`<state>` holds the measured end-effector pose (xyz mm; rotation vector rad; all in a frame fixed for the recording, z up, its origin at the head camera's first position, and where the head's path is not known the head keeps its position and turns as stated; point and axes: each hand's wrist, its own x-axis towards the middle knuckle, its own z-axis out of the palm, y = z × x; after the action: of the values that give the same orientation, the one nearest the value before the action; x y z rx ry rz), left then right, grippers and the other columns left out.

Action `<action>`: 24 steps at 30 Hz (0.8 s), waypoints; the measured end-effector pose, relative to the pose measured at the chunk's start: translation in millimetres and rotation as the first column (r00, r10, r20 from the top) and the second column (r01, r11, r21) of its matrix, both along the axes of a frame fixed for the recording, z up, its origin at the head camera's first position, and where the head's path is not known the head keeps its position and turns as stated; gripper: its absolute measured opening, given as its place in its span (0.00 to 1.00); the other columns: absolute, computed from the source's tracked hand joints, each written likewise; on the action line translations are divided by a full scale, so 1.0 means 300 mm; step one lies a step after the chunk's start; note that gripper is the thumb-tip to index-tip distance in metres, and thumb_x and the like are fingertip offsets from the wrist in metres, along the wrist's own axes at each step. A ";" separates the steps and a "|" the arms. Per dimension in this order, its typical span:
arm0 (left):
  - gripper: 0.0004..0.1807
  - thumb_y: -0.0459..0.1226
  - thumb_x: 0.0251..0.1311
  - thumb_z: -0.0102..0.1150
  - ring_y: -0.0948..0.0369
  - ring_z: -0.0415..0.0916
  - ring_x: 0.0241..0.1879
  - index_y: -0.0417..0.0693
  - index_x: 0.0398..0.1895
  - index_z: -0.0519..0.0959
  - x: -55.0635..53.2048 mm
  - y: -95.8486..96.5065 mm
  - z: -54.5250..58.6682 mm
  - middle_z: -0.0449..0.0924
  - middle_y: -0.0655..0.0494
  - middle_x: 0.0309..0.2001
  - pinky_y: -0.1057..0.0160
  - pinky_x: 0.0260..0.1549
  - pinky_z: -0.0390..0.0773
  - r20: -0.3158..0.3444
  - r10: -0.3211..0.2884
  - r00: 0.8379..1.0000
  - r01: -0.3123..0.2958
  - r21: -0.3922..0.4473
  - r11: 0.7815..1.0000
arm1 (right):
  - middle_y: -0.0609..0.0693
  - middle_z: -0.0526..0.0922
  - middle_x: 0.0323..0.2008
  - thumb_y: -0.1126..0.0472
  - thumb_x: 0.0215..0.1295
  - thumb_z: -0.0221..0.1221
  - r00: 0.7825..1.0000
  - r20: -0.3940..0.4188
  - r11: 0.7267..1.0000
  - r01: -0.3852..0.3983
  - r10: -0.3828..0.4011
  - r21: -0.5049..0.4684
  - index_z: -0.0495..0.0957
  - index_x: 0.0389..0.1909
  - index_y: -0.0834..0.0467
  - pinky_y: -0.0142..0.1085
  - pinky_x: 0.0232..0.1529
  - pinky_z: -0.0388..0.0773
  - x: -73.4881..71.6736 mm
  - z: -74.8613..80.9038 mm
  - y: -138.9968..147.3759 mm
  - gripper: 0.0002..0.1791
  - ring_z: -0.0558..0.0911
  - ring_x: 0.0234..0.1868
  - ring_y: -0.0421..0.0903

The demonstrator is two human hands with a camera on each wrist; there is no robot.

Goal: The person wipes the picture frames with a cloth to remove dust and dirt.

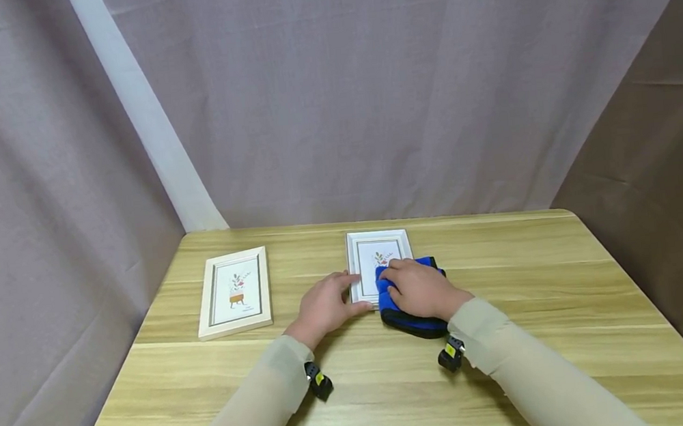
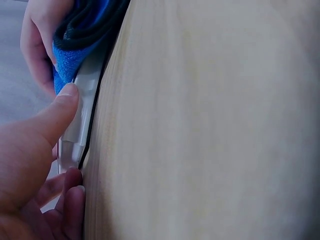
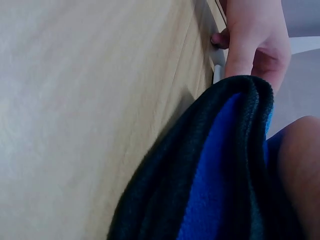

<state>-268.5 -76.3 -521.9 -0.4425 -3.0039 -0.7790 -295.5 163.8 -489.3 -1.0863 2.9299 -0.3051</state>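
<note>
A white picture frame (image 1: 368,265) with a flower print lies face up near the table's far edge. My left hand (image 1: 326,305) holds its near left corner, the thumb along the near edge and the fingers by the left side. In the left wrist view that thumb (image 2: 65,107) rests against the frame's side (image 2: 85,110). A folded blue cloth with black edging (image 1: 390,304) covers the frame's near right part. My right hand (image 1: 419,289) grips the cloth from above, fingers bent over it on the picture. The cloth's folded layers (image 3: 212,170) fill the right wrist view.
A second, cream picture frame (image 1: 204,308) with a similar print lies to the left on the wood-grain table (image 1: 384,401). Grey curtains (image 1: 331,104) hang behind the table and along its sides. Each wrist wears a small black camera.
</note>
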 end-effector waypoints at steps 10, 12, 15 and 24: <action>0.41 0.65 0.64 0.74 0.47 0.75 0.73 0.58 0.75 0.81 0.005 0.000 -0.006 0.77 0.48 0.75 0.43 0.69 0.78 0.006 0.006 1.000 -0.006 -0.010 1.000 | 0.56 0.83 0.65 0.57 0.83 0.57 1.000 -0.003 1.000 -0.016 0.016 -0.024 0.85 0.66 0.59 0.56 0.68 0.80 0.036 -0.015 -0.006 0.19 0.82 0.68 0.58; 0.41 0.66 0.64 0.74 0.47 0.76 0.73 0.57 0.75 0.81 0.004 0.000 -0.006 0.77 0.48 0.75 0.43 0.69 0.78 0.006 0.003 1.000 -0.003 -0.011 1.000 | 0.55 0.83 0.64 0.57 0.83 0.58 1.000 0.000 0.999 -0.025 0.025 -0.028 0.85 0.66 0.58 0.56 0.67 0.81 0.044 -0.014 -0.009 0.19 0.82 0.67 0.58; 0.41 0.65 0.64 0.74 0.47 0.76 0.72 0.57 0.76 0.81 0.002 0.001 -0.003 0.78 0.49 0.75 0.43 0.67 0.80 0.006 0.001 1.000 -0.001 -0.013 1.000 | 0.54 0.83 0.64 0.57 0.83 0.59 0.998 0.008 0.998 -0.056 0.056 -0.039 0.85 0.66 0.57 0.55 0.67 0.81 0.057 -0.008 -0.017 0.18 0.82 0.65 0.57; 0.40 0.63 0.66 0.74 0.47 0.77 0.71 0.58 0.76 0.80 0.007 0.002 0.015 0.78 0.48 0.74 0.42 0.65 0.80 0.005 -0.007 1.000 0.007 -0.009 1.000 | 0.50 0.83 0.56 0.59 0.81 0.61 0.993 -0.025 0.993 -0.114 0.113 -0.044 0.87 0.62 0.55 0.50 0.57 0.83 0.080 0.006 -0.030 0.15 0.81 0.50 0.52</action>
<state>-266.5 -75.5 -517.4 -0.4523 -3.0138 -0.7685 -271.5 154.9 -487.5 -1.2643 2.8792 -0.3622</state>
